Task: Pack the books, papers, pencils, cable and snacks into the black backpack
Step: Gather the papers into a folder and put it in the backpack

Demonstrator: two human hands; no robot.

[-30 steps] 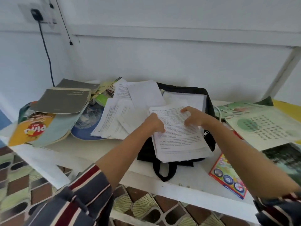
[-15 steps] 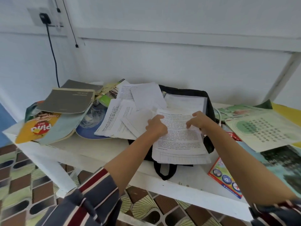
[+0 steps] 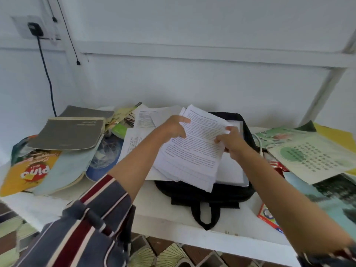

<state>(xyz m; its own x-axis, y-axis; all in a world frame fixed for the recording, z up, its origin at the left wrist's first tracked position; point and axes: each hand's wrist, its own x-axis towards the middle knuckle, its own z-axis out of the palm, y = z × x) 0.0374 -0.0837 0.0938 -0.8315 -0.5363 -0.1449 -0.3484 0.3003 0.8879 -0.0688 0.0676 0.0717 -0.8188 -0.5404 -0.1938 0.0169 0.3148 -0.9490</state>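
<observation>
A stack of printed papers (image 3: 194, 153) is lifted and tilted over the black backpack (image 3: 208, 191), which lies flat on the white table (image 3: 48, 205). My left hand (image 3: 173, 128) grips the stack's left edge. My right hand (image 3: 229, 141) pinches its right edge. More white sheets (image 3: 231, 168) lie on the backpack under the stack. Loose papers (image 3: 134, 143) rest to the left. Grey books (image 3: 67, 133) and an orange snack bag (image 3: 28, 170) lie at the far left. A white cable (image 3: 259, 143) shows by the backpack's right side.
Green printed sheets (image 3: 308, 153) and a dark picture book (image 3: 335, 193) cover the table's right end. A small colourful box (image 3: 267, 218) lies near the front edge. A black charger (image 3: 34, 28) is plugged into the wall at top left. Patterned floor tiles show below.
Both hands raised the paper stack off the backpack and tilted it, its far end now higher and toward the wall. The camera moved closer.
</observation>
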